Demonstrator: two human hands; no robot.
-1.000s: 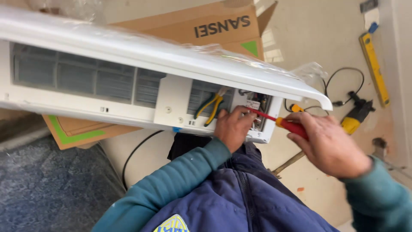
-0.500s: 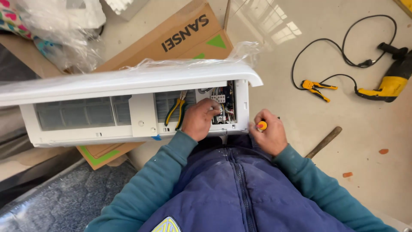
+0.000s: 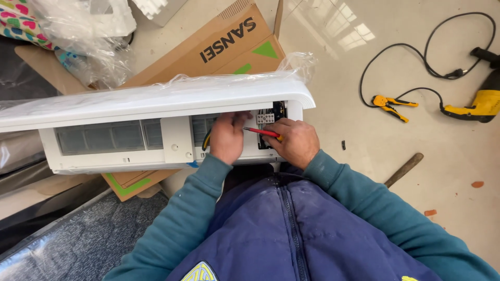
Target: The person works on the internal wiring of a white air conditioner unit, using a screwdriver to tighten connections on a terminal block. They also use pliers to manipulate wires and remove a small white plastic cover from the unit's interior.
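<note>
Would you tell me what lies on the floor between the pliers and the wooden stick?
In the head view, one small dark piece lies on the pale floor between the yellow-handled pliers and the wooden stick; otherwise that stretch is bare.

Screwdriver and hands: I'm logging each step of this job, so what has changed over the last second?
The right hand brought the red screwdriver back from the side, and its tip now points left into the open wiring bay of the white air conditioner. The left hand stayed at that bay. The yellow drill and pliers still lie on the floor.
</note>
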